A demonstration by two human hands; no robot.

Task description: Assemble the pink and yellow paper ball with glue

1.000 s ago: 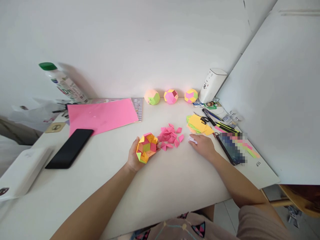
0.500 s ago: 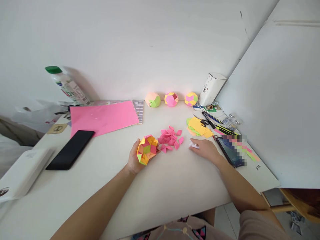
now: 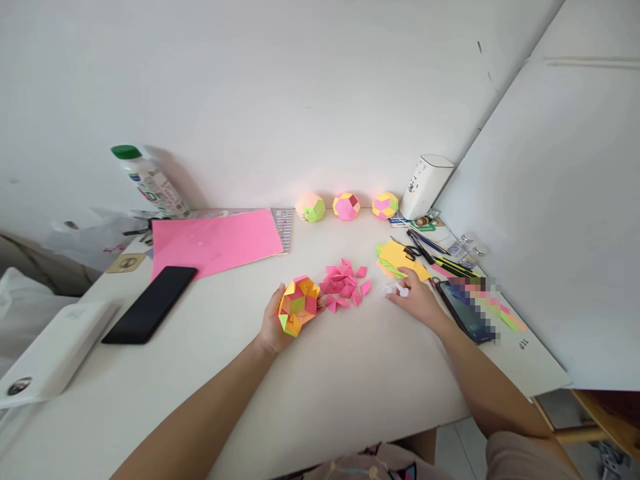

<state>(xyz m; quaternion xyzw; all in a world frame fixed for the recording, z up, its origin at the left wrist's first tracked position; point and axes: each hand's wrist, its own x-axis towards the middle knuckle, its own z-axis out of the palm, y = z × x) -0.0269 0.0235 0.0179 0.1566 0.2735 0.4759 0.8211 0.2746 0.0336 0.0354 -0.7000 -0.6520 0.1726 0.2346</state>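
My left hand (image 3: 275, 324) is closed around a part-built folded-paper ball (image 3: 299, 305) in yellow, pink, orange and green. Its hollow inside faces up toward me. My right hand (image 3: 414, 299) rests low over the table with thumb and index finger apart. Between them lies a small white and clear item (image 3: 399, 290). Its kind is too small to make out, and whether the fingers touch it is unclear. In the middle, between my hands, several pink folded paper pieces (image 3: 344, 283) lie in a loose pile.
Three finished paper balls (image 3: 347, 207) line the wall. Yellow and green paper sheets (image 3: 395, 257) with black scissors (image 3: 412, 252) lie beyond my right hand. A phone (image 3: 465, 310) and pens (image 3: 453, 265) are at right. Pink card (image 3: 215, 243), a black phone (image 3: 150, 305) and a bottle (image 3: 153, 183) stand left.
My right hand's index finger has lifted away from the thumb, exposing more of the small white item. My left hand still holds the paper ball. The whole view has shifted slightly.
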